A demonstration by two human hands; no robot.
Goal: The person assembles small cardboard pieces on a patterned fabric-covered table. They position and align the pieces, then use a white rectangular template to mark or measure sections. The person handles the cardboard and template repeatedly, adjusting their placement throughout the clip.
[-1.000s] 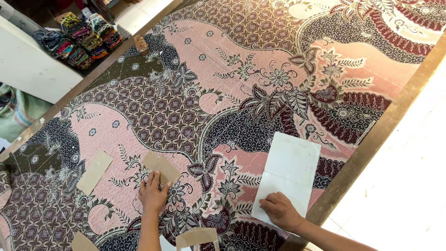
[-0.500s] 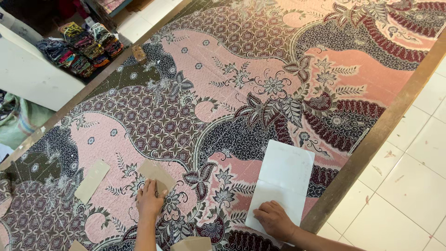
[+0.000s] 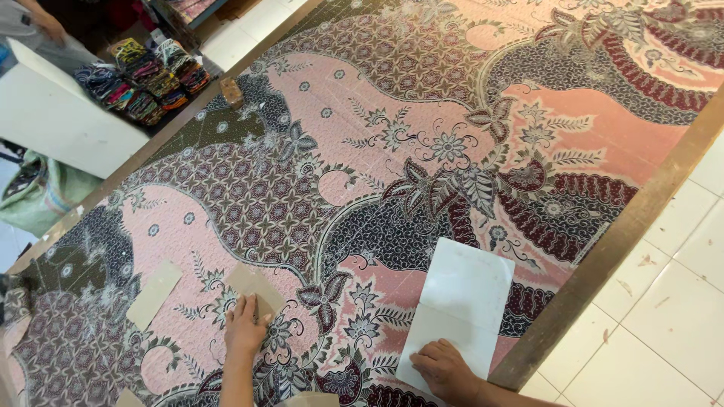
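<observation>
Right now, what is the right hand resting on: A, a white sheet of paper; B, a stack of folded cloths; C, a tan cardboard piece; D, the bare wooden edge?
A: the right hand lies flat on the lower end of the white sheet of paper, on the patterned fabric.

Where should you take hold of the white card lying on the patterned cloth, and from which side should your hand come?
Probably by its far short edge, coming from the cloth's open middle. The white card lies flat on the patterned cloth, so a thumb must slip under a free edge. The right hand presses its near end, and the wooden table edge crowds its right side.
</observation>
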